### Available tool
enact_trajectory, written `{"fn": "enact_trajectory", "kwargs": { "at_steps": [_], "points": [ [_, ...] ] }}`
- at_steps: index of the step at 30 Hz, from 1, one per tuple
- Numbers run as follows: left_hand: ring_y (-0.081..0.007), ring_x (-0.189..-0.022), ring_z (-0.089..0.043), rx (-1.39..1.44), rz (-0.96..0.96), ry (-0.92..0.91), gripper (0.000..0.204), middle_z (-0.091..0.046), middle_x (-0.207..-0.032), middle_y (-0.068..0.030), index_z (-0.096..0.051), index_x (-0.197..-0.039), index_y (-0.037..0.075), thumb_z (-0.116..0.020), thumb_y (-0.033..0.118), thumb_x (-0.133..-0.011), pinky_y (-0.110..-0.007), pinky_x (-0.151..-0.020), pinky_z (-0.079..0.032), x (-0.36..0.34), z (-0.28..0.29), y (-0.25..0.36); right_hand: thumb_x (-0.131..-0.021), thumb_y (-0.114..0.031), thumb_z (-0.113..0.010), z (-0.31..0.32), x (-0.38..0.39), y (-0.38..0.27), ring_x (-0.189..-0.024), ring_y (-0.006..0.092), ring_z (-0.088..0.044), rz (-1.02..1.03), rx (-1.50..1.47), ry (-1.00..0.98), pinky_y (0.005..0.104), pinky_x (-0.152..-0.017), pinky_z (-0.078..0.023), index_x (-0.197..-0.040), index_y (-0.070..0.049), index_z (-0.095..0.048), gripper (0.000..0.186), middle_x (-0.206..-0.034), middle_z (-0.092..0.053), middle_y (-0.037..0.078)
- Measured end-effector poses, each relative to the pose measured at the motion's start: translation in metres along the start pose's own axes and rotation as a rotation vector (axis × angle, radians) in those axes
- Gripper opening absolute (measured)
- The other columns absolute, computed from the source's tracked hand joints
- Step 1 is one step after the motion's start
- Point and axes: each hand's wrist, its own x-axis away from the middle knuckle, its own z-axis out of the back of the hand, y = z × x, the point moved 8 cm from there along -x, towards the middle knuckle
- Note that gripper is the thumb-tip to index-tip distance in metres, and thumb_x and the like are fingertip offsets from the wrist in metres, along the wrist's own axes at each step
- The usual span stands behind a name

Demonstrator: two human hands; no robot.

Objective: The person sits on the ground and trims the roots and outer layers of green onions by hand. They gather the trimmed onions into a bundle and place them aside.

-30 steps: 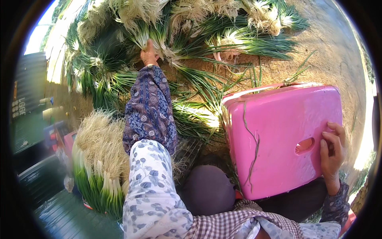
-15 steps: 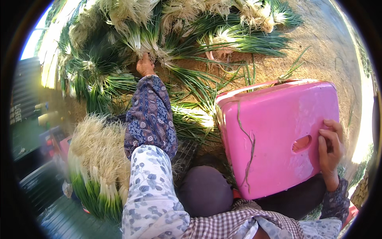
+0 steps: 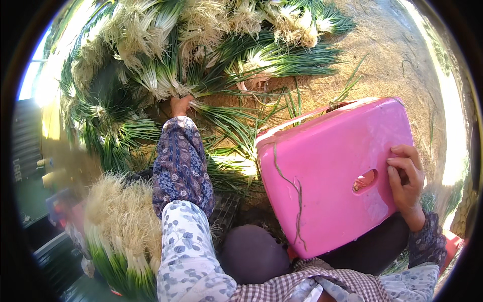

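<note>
My left arm stretches forward, and my left hand (image 3: pixel 180 104) is at the root ends of a bunch of spring onions (image 3: pixel 162 80) in the pile. Its fingertips are hidden by the roots and leaves, so I cannot see whether they grip the bunch. At my right, a pink plastic stool (image 3: pixel 327 171) lies tilted over my leg, its oval hole facing up and a limp green leaf stuck on it. My right hand (image 3: pixel 406 181) rests against the stool's right edge, fingers bent and slightly apart, holding nothing.
Beside my left arm stands a bundle of spring onions (image 3: pixel 123 234), roots upward. More spring onion bunches (image 3: pixel 201 25) heap up at the far side on sandy ground (image 3: pixel 382 65). Loose leaves (image 3: pixel 221 121) lie before me, and a black crate (image 3: pixel 225 206) shows beside my knee.
The whole view has shifted slightly, with most things now further left. My left hand has stayed by the same root ends, and my right hand has stayed on the stool's edge.
</note>
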Motion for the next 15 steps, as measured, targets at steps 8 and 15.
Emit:
{"fn": "enact_trajectory", "kwargs": {
  "at_steps": [8, 15],
  "points": [
    [-0.0183, -0.051, -0.057, 0.085, -0.053, -0.023, 0.041, -0.061, -0.063, -0.0129, -0.056, -0.082, -0.014, -0.084, 0.007, -0.061, -0.03, -0.042, -0.044, 0.015, 0.012, 0.018, -0.078, 0.008, -0.06, 0.001, 0.001, 0.0, -0.061, 0.005, -0.046, 0.01, -0.026, 0.028, 0.0183, -0.051, -0.035, -0.088, 0.0, -0.061, 0.013, -0.098, -0.057, 0.006],
    [-0.0239, -0.061, -0.063, 0.081, -0.175, -0.038, 0.052, -0.064, -0.08, -0.0207, -0.05, -0.102, -0.019, -0.08, 0.002, -0.066, -0.033, -0.05, -0.053, 0.028, 0.02, 0.038, -0.08, 0.007, -0.059, -0.001, 0.002, 0.002, -0.058, 0.003, -0.045, 0.025, -0.054, 0.052, 0.0179, -0.05, -0.034, -0.088, -0.001, -0.061, 0.012, -0.095, -0.057, 0.004]
  ]
}}
